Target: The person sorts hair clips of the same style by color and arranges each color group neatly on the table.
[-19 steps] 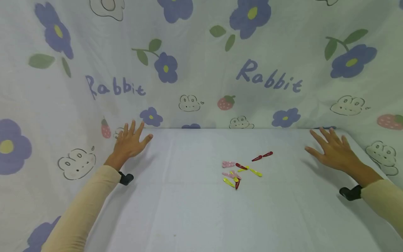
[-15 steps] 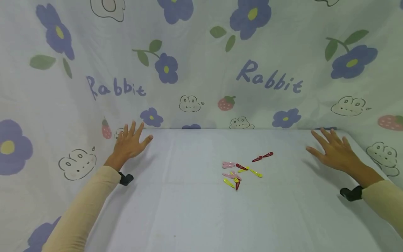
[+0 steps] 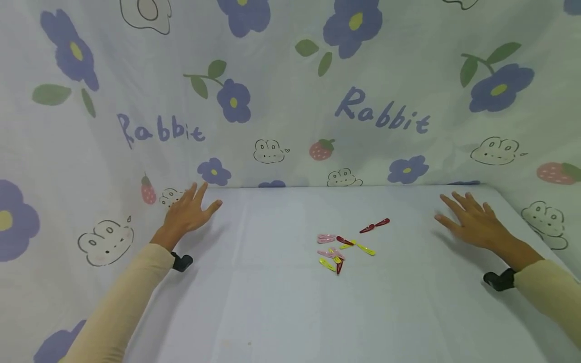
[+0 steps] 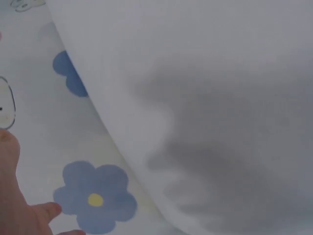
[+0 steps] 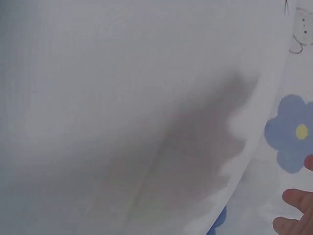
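My left hand [image 3: 187, 212] hovers over the table's far left part, its fingers spread and holding nothing. Over the far right part hovers my right hand [image 3: 474, 224], likewise spread and holding nothing. Small snap hair clips lie between them, right of the middle: pink clips [image 3: 326, 238] side by side, a dark red clip [image 3: 345, 241], yellow clips [image 3: 365, 249] and a dark red pair [image 3: 374, 226] farther back. Nearer me, a yellow clip [image 3: 327, 264] lies by an overlapping group. Each wrist view catches only part of its hand: left fingers [image 4: 46, 211] and right fingers [image 5: 296, 198].
A white cloth covers the table [image 3: 272, 302], with its far edge against a hanging sheet [image 3: 281, 101] printed with flowers, rabbits and strawberries. Dark wrist-worn devices sit under both wrists, the left device [image 3: 182, 262] and the right device [image 3: 499, 280]. Both hands cast shadows on the cloth.
Both hands have dropped slightly, their fingertips now lower in the head view. That view has shifted a little, moving the backdrop and clips slightly left. The clips keep their arrangement.
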Tool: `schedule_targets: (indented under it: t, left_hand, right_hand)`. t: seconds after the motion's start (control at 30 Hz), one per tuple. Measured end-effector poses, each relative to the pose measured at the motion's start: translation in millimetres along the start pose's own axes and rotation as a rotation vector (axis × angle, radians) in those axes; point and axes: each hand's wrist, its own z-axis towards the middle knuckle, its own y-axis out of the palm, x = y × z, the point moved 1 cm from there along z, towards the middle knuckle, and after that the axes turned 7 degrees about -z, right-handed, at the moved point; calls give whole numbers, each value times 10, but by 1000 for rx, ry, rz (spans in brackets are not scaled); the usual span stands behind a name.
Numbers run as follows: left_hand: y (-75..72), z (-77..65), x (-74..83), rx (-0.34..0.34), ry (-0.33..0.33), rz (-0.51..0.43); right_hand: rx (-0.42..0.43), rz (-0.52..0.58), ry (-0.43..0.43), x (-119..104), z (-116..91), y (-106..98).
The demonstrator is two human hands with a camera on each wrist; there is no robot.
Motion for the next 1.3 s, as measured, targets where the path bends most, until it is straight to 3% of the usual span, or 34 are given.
schedule_targets:
  t: [0.33,0.93,1.3]
  left_hand:
    - [68,-55,155,51,27,-22]
    - [211,-112,739,-31,114,-86]
    - [277,-201,1098,-74,196,-125]
  right_hand:
    - [16,47,-80,-210,-17,-98]
    - [301,83,-297,-759,26,-184]
    - [399,68,-414,-1088,144,-202]
